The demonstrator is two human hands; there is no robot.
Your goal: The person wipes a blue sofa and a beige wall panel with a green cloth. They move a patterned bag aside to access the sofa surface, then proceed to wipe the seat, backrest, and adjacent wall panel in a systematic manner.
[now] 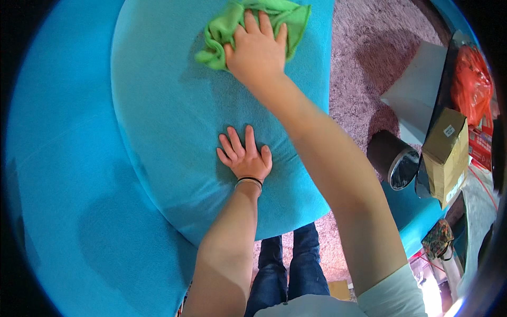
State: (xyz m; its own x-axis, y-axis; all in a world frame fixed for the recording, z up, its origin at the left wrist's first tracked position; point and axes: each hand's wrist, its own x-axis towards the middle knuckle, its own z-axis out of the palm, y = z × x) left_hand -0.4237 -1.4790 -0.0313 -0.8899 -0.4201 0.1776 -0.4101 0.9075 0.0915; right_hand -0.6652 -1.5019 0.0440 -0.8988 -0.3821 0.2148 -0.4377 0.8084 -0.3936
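My right hand (259,49) presses a crumpled green cloth (222,33) onto the seat of a blue fabric sofa (158,99), near the top of the view. The fingers are spread over the cloth, with part of it bunched at the thumb side. Nearer to me, my left hand (247,156) rests palm down on the same seat with its fingers apart and nothing in it. A thin dark band and a silvery bangle circle the left wrist. The sofa's blue backrest (71,119) curves along the left.
Beyond the seat's right edge lies a pinkish shaggy carpet (356,79). On the right are a dark cylindrical bin (386,154), a cardboard box (445,150), a red plastic bag (471,87) and a patterned bag (438,237).
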